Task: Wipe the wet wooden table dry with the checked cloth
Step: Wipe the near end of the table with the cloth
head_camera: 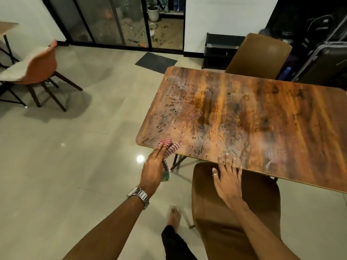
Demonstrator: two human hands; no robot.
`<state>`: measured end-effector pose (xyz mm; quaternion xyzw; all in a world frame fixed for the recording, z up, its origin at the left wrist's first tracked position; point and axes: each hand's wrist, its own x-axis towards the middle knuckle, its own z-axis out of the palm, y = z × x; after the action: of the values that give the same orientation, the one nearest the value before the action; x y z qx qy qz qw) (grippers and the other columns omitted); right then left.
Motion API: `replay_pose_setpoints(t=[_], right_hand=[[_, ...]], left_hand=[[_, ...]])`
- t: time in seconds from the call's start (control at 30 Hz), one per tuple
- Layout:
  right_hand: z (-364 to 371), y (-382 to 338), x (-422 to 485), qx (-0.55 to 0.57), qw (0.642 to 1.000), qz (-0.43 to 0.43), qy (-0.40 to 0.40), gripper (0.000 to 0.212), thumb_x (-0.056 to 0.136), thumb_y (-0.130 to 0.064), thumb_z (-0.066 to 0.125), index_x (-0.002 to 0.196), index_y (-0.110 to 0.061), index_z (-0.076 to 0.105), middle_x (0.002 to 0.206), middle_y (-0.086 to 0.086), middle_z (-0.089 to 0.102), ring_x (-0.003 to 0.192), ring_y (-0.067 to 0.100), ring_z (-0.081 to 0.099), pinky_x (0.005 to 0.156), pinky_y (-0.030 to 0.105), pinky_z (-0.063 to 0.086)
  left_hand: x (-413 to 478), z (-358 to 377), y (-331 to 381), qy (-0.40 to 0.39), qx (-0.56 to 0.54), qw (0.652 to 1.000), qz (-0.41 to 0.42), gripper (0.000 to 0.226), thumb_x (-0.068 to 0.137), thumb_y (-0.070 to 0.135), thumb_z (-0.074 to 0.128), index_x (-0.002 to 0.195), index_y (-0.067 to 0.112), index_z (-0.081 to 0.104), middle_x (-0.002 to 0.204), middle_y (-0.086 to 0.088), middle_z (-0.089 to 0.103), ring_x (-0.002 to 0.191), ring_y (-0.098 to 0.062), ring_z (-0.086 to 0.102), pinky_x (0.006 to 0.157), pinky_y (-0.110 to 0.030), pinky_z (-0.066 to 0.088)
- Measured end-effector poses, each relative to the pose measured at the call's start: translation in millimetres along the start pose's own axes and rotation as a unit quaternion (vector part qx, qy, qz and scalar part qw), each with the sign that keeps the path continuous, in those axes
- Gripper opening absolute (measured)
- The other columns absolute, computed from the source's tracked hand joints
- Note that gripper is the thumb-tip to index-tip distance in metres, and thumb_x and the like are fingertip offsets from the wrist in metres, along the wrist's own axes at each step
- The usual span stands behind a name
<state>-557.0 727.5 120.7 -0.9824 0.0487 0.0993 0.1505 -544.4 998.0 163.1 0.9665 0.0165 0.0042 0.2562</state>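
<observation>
Nearest us, at six o'clock, a bare foot point(174, 215) stands on the pale tiled floor point(84, 156) beside a brown upholstered chair point(216, 212) pushed toward the wooden table point(253, 119). Our right hand point(228, 180), wearing a ring, lies flat and spread with nothing in it, fingertips resting on the table's near edge. At about nine o'clock from it our left hand point(153, 170), a metal watch point(139, 196) on the wrist, presses the checked cloth point(168, 149) onto the table's near left corner, part of the cloth hanging off the edge under the palm. We judge the wiping barely begun: droplets and a dull film cover the left half of the top. The next move calls for sweeping the cloth toward twelve o'clock across the beaded patches. Beyond the table stands a second brown chair point(260, 55); at ten o'clock, an orange chair point(37, 69).
</observation>
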Motion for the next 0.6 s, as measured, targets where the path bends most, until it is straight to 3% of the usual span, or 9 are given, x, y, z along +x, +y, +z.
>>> replay_pose_setpoints(t=[0.2, 0.3, 0.47, 0.6], right_hand=[[8, -26, 62, 0.018, 0.999, 0.03, -0.028, 0.062, 0.102, -0.05, 0.019, 0.151, -0.033, -0.015, 0.165, 0.001, -0.016, 0.149, 0.024, -0.023, 0.123, 0.051, -0.007], [1, -38, 93, 0.005, 1.0, 0.022, -0.021, 0.066, 0.102, -0.047, 0.022, 0.153, -0.029, -0.016, 0.165, 0.004, -0.016, 0.15, 0.027, -0.021, 0.123, 0.051, -0.008], [-20, -60, 142, -0.009, 0.999, 0.031, -0.033, 0.069, 0.102, -0.045, 0.032, 0.157, -0.026, -0.004, 0.165, 0.005, -0.013, 0.151, 0.025, -0.016, 0.12, 0.048, -0.013], [-27, -74, 182, 0.0, 0.999, 0.037, -0.032, 0.069, 0.102, -0.047, 0.03, 0.156, -0.028, -0.01, 0.165, 0.005, -0.017, 0.147, 0.022, -0.022, 0.121, 0.046, -0.012]], left_hand=[[84, 0, -24, -0.02, 0.013, 1.0, 0.015, 0.088, 0.079, -0.011, 0.073, 0.155, 0.017, 0.039, 0.153, -0.013, 0.049, 0.13, -0.036, 0.057, 0.106, -0.053, 0.05], [133, -1, -28, 0.011, 0.012, 0.999, 0.037, 0.085, 0.077, -0.007, 0.077, 0.152, 0.017, 0.045, 0.149, -0.011, 0.055, 0.128, -0.036, 0.059, 0.101, -0.053, 0.05], [208, -3, -32, 0.009, -0.024, 1.0, 0.007, 0.078, 0.084, -0.012, 0.06, 0.153, 0.021, 0.044, 0.153, -0.007, 0.05, 0.131, -0.034, 0.056, 0.108, -0.053, 0.049], [258, -3, -35, 0.014, -0.042, 0.999, 0.013, 0.08, 0.084, -0.017, 0.05, 0.154, 0.021, 0.042, 0.153, -0.007, 0.05, 0.131, -0.032, 0.057, 0.111, -0.049, 0.047]])
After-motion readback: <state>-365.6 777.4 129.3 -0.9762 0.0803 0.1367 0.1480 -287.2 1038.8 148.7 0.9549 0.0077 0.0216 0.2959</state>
